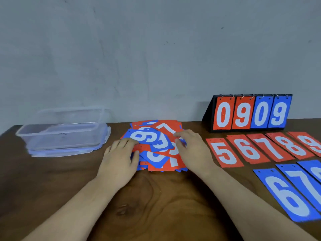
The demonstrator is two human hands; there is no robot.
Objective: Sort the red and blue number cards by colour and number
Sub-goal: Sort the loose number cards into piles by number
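Observation:
A mixed heap of red and blue number cards [156, 146] lies in the middle of the wooden table [156, 197]. My left hand [119, 159] rests on the heap's left edge, fingers on the cards. My right hand [191, 148] rests on the heap's right side, thumb and fingers touching the cards. To the right lie red cards in a row: 5 [224, 153], 6 [248, 148], 7 [272, 146], 8 [291, 145] and 9 [311, 142]. Below them lie a blue 6 [286, 193] and a blue 7 [305, 181], with another blue card cut off at the edge.
A clear plastic box [64, 134] stands on its lid at the back left. A black flip scoreboard [250, 113] showing red 0 9 and blue 0 9 stands at the back right against the grey wall.

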